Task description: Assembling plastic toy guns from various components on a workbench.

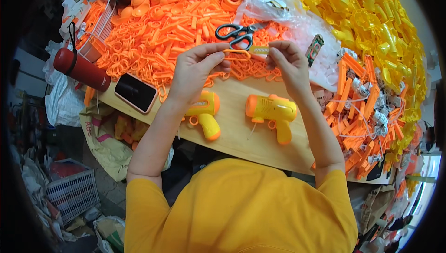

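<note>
Above the table my left hand (197, 69) pinches a small orange loop-shaped plastic piece (239, 59) between thumb and fingers. My right hand (291, 65) closes its fingertips on a short yellow strip (259, 49), whose inner end lies close to the loop. Whether the two pieces touch I cannot tell. Below the hands, a yellow and orange toy gun (208, 113) lies partly behind my left forearm. A second toy gun (274, 111) rests to its right, near my right forearm. Dark-handled scissors (239, 33) lie just beyond my hands on orange parts.
Loose orange plastic parts (176, 20) are heaped at the back, yellow shells (371, 25) at the back right. Orange pieces with wires (360, 109) pile up on the right. A phone (135, 93) and a red bottle (82, 69) lie left. Clear plastic bags (297, 20) cover some parts.
</note>
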Demonstrator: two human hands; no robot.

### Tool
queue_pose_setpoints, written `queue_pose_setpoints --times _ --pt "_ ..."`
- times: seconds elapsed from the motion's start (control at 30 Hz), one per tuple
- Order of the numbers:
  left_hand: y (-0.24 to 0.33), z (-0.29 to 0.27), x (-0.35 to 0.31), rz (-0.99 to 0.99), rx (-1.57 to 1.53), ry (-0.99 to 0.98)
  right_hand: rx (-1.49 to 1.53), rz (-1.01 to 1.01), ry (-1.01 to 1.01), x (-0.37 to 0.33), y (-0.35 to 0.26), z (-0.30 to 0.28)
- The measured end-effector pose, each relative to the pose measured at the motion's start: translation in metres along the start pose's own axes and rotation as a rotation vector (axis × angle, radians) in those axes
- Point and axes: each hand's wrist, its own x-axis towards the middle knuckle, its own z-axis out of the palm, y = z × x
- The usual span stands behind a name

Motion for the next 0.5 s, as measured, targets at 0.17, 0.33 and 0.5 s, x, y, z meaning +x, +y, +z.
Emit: queue_pose_setpoints --times 0.17,0.33,0.5 --pt "-0.025 0.007 -0.013 -0.102 0.048 -0.04 0.014 -0.003 -0.048 -0.049 0.009 0.005" --pt "-0.036 0.018 -0.025 -0.221 -0.004 -0.05 -0.007 0.043 -0.015 -0.076 0.009 0.008" --pt "-0.041 0.024 -0.033 -0.266 0.021 -0.046 0.015 0.052 -0.014 -0.089 0.01 0.009"
